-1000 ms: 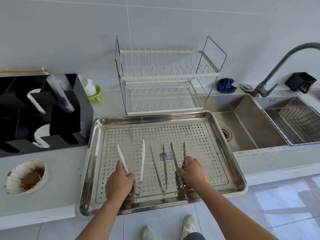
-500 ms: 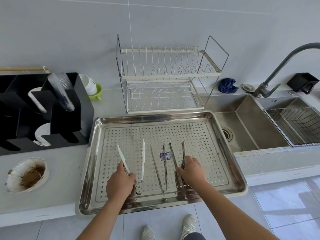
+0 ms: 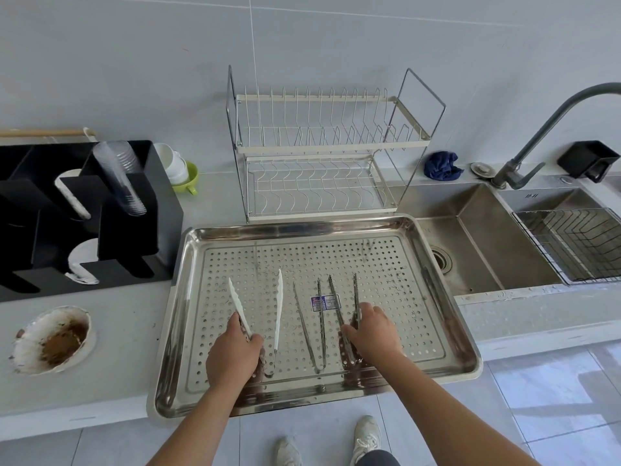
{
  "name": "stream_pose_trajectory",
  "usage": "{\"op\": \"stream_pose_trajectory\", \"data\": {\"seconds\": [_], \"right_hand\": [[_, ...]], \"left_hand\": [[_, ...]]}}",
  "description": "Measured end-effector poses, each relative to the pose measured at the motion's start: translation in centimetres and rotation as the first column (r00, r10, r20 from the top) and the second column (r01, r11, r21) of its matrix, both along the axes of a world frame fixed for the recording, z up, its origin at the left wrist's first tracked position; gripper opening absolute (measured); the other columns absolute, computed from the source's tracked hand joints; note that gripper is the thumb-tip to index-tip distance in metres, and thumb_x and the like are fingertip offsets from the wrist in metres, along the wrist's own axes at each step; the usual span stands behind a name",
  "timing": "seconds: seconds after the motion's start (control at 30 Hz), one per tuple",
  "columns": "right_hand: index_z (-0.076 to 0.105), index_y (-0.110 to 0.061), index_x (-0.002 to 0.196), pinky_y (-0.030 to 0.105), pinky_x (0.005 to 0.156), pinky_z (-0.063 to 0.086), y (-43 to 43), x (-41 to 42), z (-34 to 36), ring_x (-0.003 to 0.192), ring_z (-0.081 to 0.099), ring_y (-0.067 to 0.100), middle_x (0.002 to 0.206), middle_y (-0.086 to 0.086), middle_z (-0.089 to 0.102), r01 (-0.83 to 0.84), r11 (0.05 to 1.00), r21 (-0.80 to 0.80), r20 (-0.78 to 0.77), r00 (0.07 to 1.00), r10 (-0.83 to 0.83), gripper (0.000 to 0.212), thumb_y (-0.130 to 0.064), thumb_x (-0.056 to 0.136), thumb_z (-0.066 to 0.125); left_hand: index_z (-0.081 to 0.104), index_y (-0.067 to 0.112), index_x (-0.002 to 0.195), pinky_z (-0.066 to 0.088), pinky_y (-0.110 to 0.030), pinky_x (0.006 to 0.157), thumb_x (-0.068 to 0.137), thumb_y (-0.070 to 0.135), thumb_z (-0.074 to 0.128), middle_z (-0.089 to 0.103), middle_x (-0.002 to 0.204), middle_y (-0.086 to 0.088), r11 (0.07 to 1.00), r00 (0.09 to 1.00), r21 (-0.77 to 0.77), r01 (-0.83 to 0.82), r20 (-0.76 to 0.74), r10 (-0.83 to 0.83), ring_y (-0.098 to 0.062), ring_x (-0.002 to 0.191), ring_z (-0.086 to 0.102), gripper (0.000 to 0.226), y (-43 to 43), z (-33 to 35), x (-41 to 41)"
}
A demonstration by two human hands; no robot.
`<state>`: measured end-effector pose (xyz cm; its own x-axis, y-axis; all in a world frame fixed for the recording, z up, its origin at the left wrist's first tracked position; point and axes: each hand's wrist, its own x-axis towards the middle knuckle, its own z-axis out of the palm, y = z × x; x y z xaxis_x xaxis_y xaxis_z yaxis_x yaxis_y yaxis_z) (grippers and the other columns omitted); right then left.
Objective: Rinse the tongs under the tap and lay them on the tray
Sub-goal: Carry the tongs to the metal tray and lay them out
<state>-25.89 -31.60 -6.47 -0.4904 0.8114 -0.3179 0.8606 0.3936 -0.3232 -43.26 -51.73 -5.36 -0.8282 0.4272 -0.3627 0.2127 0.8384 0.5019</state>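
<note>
Head view: left hand [image 3: 232, 356] pinches white tongs [image 3: 258, 311], right hand [image 3: 373, 332] pinches steel tongs [image 3: 342, 314] w/ both lying on tray [image 3: 447, 317]; wet handles may slip, knocking middle tongs [image 3: 311, 326].

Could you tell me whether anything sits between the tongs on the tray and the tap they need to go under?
Nothing visible does. The tongs under the right hand have only the tray rim and the open sink basin between them and the tap.
</note>
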Motion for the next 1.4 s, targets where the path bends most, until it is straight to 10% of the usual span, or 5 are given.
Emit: {"op": "stream_pose_trajectory", "data": {"seconds": [0.5, 1.4], "right_hand": [[0.062, -0.021, 0.124, 0.026, 0.073, 0.053, -2.1, 0.7, 2.0, 0.092, 0.061, 0.014, 0.112, -0.001, 0.067, -0.085, 0.981, 0.177, -0.153, 0.982, 0.113, 0.035, -0.044, 0.098, 0.060], [0.049, -0.022, 0.090, 0.028, 0.063, 0.040, -6.6, -0.9, 1.5, 0.077, 0.056, 0.021, 0.095, 0.006, 0.072, -0.257, 0.963, -0.079, -0.079, 0.965, 0.251, 0.009, -0.017, 0.096, 0.055]], "left_hand": [[0.038, 0.022, 0.148, 0.042, -0.024, 0.043, 0.097, 0.033, 0.055, 0.067, 0.074, 0.010, 0.999, 1.000, 0.035, -0.012, 0.012, 0.011, -0.009, 0.054, 0.065, 0.055, -0.1, 0.0, 0.0], [0.036, 0.021, 0.149, 0.043, -0.025, 0.044, 0.096, 0.029, 0.057, 0.070, 0.084, 0.005, 0.999, 1.000, 0.033, 0.008, 0.016, -0.009, -0.010, 0.055, 0.066, 0.057, -0.2, 0.0, -0.2]]}}
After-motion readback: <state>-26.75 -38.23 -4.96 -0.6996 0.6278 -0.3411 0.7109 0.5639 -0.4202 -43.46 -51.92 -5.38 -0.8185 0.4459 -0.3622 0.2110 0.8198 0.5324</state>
